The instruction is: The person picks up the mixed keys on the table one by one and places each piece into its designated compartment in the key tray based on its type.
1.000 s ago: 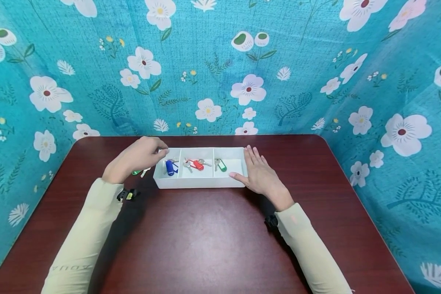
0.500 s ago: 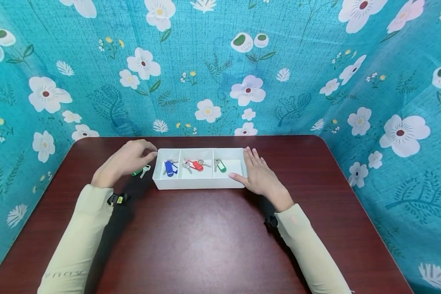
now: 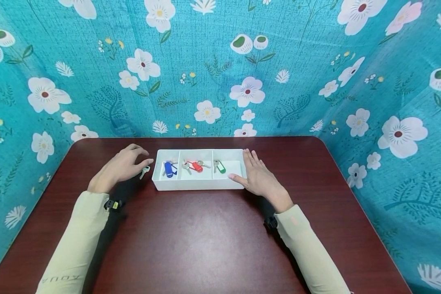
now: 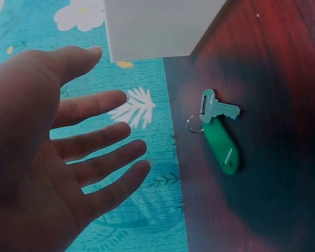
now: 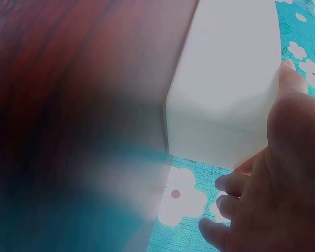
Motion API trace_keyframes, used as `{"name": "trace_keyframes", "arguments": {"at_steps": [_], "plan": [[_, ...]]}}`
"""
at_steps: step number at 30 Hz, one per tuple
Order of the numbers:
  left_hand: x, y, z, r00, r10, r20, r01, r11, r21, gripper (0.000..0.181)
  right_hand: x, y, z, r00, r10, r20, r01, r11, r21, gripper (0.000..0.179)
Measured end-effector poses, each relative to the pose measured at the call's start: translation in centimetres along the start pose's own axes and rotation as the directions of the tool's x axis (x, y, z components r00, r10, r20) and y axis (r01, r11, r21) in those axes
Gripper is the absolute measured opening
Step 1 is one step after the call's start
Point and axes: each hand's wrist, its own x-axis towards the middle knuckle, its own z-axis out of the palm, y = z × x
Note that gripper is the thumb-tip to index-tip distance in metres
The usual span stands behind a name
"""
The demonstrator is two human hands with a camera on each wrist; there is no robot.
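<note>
A white three-section tray (image 3: 198,184) sits near the table's back edge. From left to right its sections hold a key with a blue tag (image 3: 168,169), keys with a red tag (image 3: 197,166) and a key with a green tag (image 3: 221,167). My right hand (image 3: 261,176) lies against the tray's right end, fingers extended, thumb over its front rim. To the left of the tray, my left hand (image 3: 120,166) hovers with spread, relaxed fingers and holds nothing. Below it, on the table, lies a key (image 4: 220,107) on a ring with a green tag (image 4: 221,147), partly hidden in the head view.
The dark red-brown table (image 3: 206,237) extends in front of the tray. A blue flowered cloth (image 3: 206,61) hangs behind the table and along both sides.
My left hand has moved left, away from the tray's left end, to above the green-tagged key. The right hand has stayed at the tray's right end.
</note>
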Motion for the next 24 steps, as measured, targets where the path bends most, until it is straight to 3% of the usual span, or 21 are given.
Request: {"name": "trace_keyframes", "arguments": {"at_steps": [12,19,24], "plan": [[0.6,-0.9,0.5,1.000,0.001,0.021,-0.001,1.000,-0.012,0.059,-0.1,0.1,0.1,1.000,0.000,0.002,0.000,1.000,0.007,0.107],[1.0,-2.6,1.2,0.999,0.014,0.048,-0.015,1.000,0.016,0.068,0.0,0.1,0.2,1.000,0.002,0.004,-0.002,1.000,0.013,0.107],[1.2,-3.5,1.9,0.995,-0.003,0.100,0.000,1.000,0.030,0.074,0.1,0.2,0.2,1.000,-0.001,-0.004,0.001,1.000,0.015,0.107]]}}
